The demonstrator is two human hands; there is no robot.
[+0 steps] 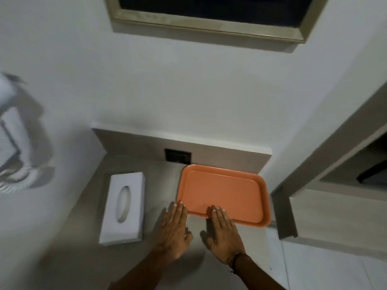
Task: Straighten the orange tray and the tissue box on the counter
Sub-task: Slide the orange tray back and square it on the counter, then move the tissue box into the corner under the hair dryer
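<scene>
An empty orange tray point(224, 194) lies on the grey counter point(163, 185), close to the back wall and the right end. A white tissue box point(124, 208) with an oval slot lies to its left, a narrow gap between them. My left hand point(173, 228) is flat, fingers together, its fingertips at the tray's near-left corner. My right hand point(223, 231) is flat too, fingertips resting on the tray's near rim. Neither hand grips anything.
A black wall socket point(178, 155) sits in the backsplash just behind the tray. A framed dark panel point(209, 15) hangs above. A wooden cabinet point(339, 216) stands right of the counter. A white wall-mounted fixture point(10, 132) is at the far left.
</scene>
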